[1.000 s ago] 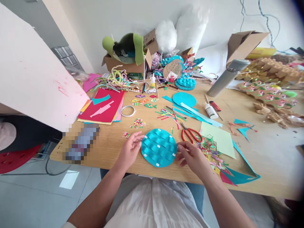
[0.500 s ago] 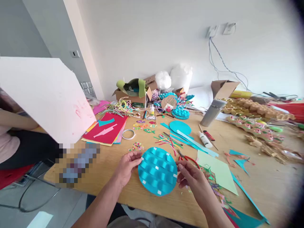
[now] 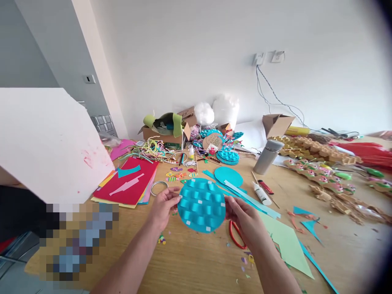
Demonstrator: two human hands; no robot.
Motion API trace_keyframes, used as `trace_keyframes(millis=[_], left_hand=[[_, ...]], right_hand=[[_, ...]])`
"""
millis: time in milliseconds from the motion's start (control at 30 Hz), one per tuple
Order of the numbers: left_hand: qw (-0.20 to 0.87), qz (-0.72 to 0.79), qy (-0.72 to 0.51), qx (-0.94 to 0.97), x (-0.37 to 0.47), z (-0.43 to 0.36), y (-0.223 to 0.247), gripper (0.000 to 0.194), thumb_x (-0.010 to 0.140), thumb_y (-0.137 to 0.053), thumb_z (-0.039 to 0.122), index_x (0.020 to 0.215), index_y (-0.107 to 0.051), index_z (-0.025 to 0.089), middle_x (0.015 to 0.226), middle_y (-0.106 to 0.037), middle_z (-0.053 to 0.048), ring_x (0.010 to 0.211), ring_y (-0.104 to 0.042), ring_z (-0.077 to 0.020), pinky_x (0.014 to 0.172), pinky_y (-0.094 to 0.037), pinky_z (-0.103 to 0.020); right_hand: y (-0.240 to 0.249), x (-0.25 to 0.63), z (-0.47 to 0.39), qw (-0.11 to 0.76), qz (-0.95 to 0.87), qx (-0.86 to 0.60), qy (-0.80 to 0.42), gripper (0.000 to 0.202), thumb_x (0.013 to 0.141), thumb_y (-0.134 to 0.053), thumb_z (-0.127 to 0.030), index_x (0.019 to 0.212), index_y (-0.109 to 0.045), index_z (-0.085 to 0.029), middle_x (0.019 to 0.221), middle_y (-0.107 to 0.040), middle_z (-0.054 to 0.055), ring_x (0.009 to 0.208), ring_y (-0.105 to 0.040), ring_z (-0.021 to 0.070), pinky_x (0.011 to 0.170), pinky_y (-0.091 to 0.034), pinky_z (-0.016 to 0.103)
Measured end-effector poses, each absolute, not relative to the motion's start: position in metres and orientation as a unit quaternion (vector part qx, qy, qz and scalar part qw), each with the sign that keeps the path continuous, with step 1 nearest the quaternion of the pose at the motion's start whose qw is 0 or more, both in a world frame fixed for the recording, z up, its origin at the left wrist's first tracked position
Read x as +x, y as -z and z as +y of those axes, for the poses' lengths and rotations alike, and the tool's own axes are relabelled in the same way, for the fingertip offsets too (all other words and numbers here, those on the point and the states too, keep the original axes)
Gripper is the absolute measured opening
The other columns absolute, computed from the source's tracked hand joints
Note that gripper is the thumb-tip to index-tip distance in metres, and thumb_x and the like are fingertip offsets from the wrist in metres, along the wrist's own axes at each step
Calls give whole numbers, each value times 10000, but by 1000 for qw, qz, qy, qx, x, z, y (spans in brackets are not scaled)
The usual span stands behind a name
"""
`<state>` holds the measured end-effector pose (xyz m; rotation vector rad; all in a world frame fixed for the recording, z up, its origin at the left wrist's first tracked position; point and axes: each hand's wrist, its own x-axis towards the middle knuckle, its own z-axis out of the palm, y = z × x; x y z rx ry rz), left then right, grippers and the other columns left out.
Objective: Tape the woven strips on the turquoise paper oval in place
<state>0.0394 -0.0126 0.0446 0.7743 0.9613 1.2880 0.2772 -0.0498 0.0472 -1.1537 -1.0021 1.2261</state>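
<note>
Desk [image 3: 190, 261] cluttered; left hand [image 3: 163, 206] and right hand [image 3: 241, 214] pinch blue disc [image 3: 201, 212], partly blocking scissors [image 3: 235, 236].

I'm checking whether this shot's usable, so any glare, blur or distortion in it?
In the head view, a pale sheen on the right of the table; in the head view, a dark, blurred right edge and pixelated lower left; in the head view, white squares on the blue disc remain distinguishable.
</note>
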Motion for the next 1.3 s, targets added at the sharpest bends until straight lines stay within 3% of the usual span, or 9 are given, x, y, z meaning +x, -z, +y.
trace_keyframes(millis=[267,467,800,1067,1300], left_hand=[[593,416,-621,300,26,13,-25,484,442,-886,248,866,-680,137,700,-709,-14,601,-630,-118,551,-484,-222],[602,422,-617,282,27,12,-10,479,463,-892,249,880,-687,134,703,-715,-15,616,-639,-110,586,-503,-220],[611,423,-601,296,31,10,-12,423,496,-880,245,866,-701,144,727,-718,-20,581,-627,-101,531,-479,-200],[647,433,-553,296,30,9,-6,316,542,-851,369,722,-713,148,578,-647,12,471,-558,-92,459,-443,-206],[598,469,-535,369,27,7,-9,269,571,-820,378,675,-712,154,557,-604,23,474,-490,-79,460,-380,-202]], right_hand=[[-33,245,-11,580,-399,-418,-574,438,726,-708,-610,817,-722,-181,692,-675,38,624,-580,159,620,-470,302],[-12,238,-9,607,-361,-421,-569,393,721,-729,-583,683,-670,-197,648,-637,0,573,-536,129,574,-451,274],[7,243,-7,605,-362,-433,-562,291,781,-716,-507,741,-709,-219,684,-670,0,614,-555,142,549,-430,261],[0,242,-9,592,-354,-447,-569,344,726,-740,-558,754,-692,-218,725,-701,29,680,-621,191,546,-460,281],[-6,247,-9,594,-343,-459,-564,455,786,-626,-642,798,-736,-200,773,-724,73,694,-640,211,624,-492,322]])
